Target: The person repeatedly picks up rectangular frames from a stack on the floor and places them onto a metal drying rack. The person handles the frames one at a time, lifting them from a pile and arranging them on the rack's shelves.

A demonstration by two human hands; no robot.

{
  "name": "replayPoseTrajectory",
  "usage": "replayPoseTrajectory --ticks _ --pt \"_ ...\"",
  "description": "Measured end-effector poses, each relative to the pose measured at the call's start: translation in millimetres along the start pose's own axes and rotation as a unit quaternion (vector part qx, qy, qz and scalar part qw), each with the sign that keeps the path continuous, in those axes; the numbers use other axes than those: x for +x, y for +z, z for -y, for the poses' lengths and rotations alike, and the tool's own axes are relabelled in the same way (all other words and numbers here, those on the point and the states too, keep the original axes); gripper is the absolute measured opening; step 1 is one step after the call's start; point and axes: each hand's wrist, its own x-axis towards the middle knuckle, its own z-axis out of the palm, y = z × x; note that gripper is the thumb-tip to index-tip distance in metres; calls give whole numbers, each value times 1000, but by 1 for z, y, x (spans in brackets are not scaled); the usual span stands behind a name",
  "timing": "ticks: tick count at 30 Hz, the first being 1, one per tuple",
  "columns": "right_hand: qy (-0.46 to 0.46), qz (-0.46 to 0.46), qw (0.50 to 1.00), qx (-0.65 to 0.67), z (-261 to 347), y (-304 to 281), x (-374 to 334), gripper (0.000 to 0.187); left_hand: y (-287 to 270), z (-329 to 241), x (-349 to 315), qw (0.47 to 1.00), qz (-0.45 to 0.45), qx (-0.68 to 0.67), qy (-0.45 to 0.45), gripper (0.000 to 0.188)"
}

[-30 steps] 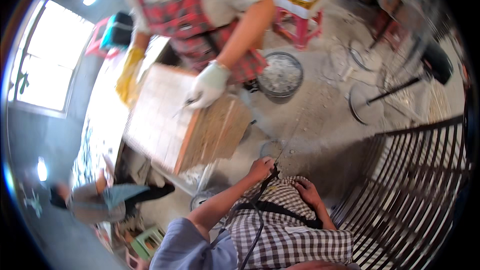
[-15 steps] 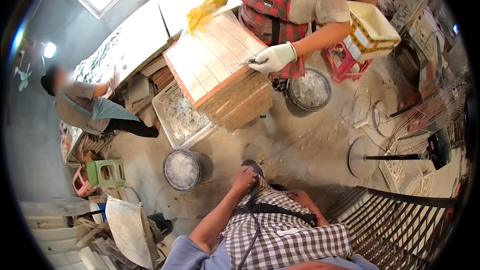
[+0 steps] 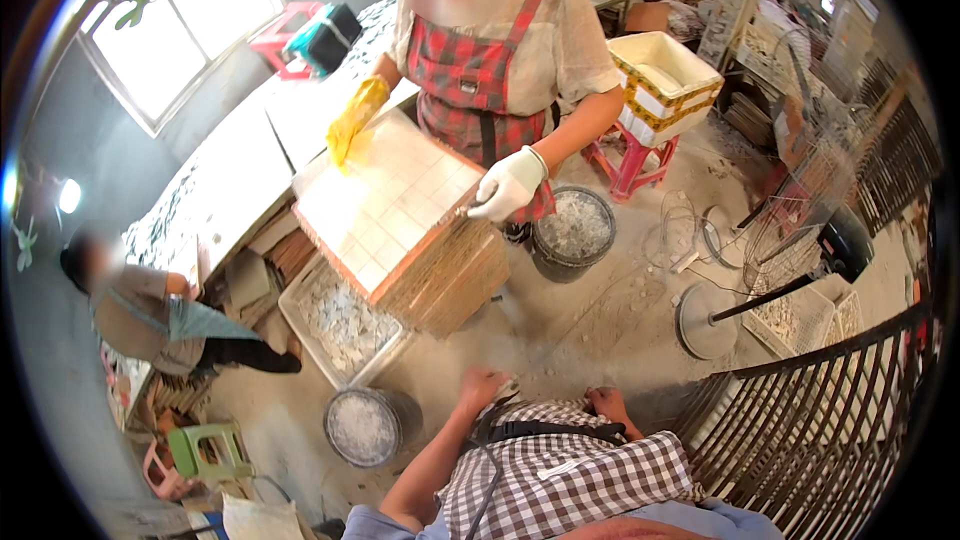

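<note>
My left hand (image 3: 483, 386) is in front of my lap, at the far edge of my brown-and-white checked apron (image 3: 560, 465). Its fingers are drawn together, and a small pale patch shows by the fingertips; what they hold, if anything, cannot be made out. At the apron's right edge is my right hand (image 3: 607, 406), bent inward, its fingers partly hidden. Across from me a person in a red checked apron stands behind a stack of boards (image 3: 440, 285). The top is covered with pale square tiles (image 3: 385, 205). That person's yellow-gloved hand (image 3: 357, 120) and white-gloved hand (image 3: 510, 183) touch the stack.
A crate of broken tile pieces (image 3: 345, 325) and a bucket (image 3: 368, 428) stand left of centre. Beyond the stack are another bucket (image 3: 574, 230) and a foam box (image 3: 665, 90) on a red stool. A fan (image 3: 715, 320) and slatted rack (image 3: 810, 410) stand right. Another person (image 3: 140, 315) works left.
The view has tipped upward, so the surroundings sit lower and farther left. My left hand has moved lower in view, and the right has come closer to the apron's far edge.
</note>
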Motion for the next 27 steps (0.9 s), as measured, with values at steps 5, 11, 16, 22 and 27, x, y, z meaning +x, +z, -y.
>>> replayPoseTrajectory --ticks 5,11,16,22,27 --pt "-55 -121 988 -81 18 29 7 36 -30 34 6 998 -8 -14 -59 36" --pt "25 8 998 62 38 44 2 29 -56 46 3 990 17 -58 -128 42" --pt "-84 150 985 -12 26 54 -7 25 -51 66 -2 991 124 -51 -1 45" --pt "-206 201 958 5 -46 70 9 15 -31 126 6 966 243 -29 87 43" --pt "-290 124 937 -151 -53 44 5 21 -12 136 17 949 276 26 146 41"
